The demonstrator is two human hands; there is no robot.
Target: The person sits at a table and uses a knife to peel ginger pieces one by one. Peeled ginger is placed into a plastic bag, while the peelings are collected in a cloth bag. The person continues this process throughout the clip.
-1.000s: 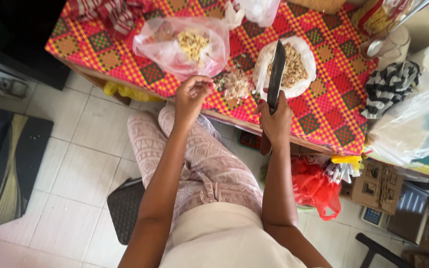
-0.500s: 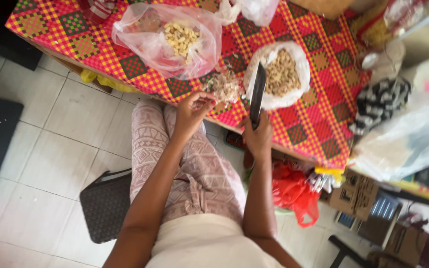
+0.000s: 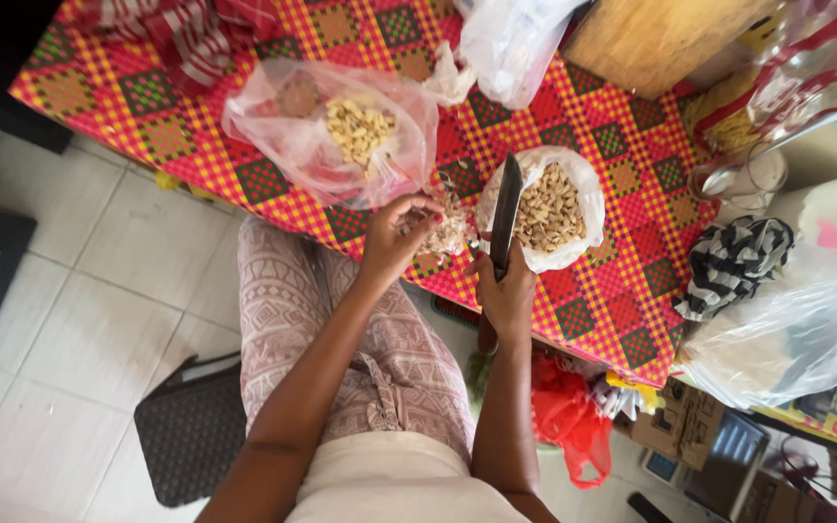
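Red-and-yellow checked tablecloth [image 3: 622,184] covers the table. Right hand [image 3: 508,295] is wrapped around the handle of a dark knife [image 3: 506,215], blade pointing up and away, lying across the near rim of a white bag of peeled cloves [image 3: 554,208]. Left hand [image 3: 394,235] is curled, fingertips pinched together at a small pile of papery skins [image 3: 449,230]; can't tell if a clove is in the pinch. The pile sits on the cloth between the two hands, touching the left fingertips, just beside the knife blade. Clear plastic bag [image 3: 341,136] with more pale cloves lies just beyond the left hand. Striped black-and-white cloth [image 3: 733,263] is well right of the knife.
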